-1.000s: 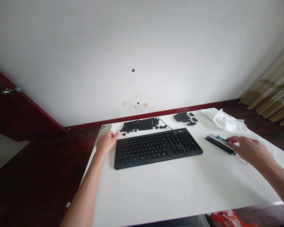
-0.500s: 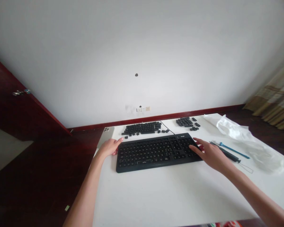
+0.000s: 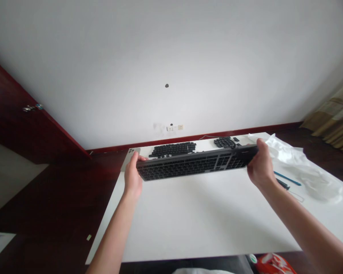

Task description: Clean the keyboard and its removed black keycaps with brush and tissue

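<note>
The black computer keyboard (image 3: 194, 163) is raised clear of the white table (image 3: 205, 217) and held level across the body, tilted so that its key face and grey plate show toward the head camera. The left hand (image 3: 134, 177) grips the left end, with the fingers closed around the edge. The right hand (image 3: 261, 165) grips the right end in the same manner. Neither hand holds any other item.

Condition of the work area: two groups of loose black keycaps lie at the far table edge, the left group (image 3: 173, 149) behind the keyboard's centre and the right group (image 3: 224, 142) near its right end. These keycaps are off the board and are not refitted. Rows of dark keys remain on the keyboard; the oblique view does not show whether positions are vacant.

Adjacent items: a smartphone (image 3: 129, 155) lies at the far left corner, just beyond the left hand. To the right lie a blue-handled brush (image 3: 287, 178), a black tool (image 3: 282, 184), partly hidden by the right forearm, and a crumpled white plastic sheet (image 3: 291, 156)
</note>
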The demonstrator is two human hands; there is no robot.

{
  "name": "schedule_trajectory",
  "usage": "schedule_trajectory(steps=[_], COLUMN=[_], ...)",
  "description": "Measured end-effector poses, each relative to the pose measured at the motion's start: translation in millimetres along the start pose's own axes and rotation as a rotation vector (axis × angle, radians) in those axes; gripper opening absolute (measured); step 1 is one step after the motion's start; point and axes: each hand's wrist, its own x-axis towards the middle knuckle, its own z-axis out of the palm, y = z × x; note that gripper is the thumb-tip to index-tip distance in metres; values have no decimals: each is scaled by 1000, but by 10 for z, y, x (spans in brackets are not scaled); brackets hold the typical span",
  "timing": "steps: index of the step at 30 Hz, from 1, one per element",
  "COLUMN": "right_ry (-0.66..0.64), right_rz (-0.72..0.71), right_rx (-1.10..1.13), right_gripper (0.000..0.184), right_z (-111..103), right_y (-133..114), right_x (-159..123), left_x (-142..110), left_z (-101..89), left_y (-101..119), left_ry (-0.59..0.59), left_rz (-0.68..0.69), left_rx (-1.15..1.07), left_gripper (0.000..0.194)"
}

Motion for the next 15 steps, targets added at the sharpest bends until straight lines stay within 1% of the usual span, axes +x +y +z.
schedule_trajectory(steps=[2,3,6,8,10,13,15], right_ry=[23,23,-5,-34,-37,-3,-5], right_rz=[-52,-59,-29,-10,-33,-100,-111], right_rx=[22,27,18,8,16,30,10], right_gripper=[45,43,38,35,34,34,35], right_z=[-2,-5,-18,-31,-48,-75,-89], right_y=[6,18,69,103,129,150,156], right_x=[30,31,-8,-43,-67,-74,-69], left_x=[-41,-48,-29,-10,-6,-23,-27], left_z=[24,25,13,13,27,54,57], left_y=[-57,-92,-170,-179,-165,-160,-183], left_ry=[48,64,81,87,83,39,28], left_rz=[88,105,85,90,142,226,217], left_rx=[36,81,299,385,346,239,255], left_gripper=[40,38,30,28,28,30,28])
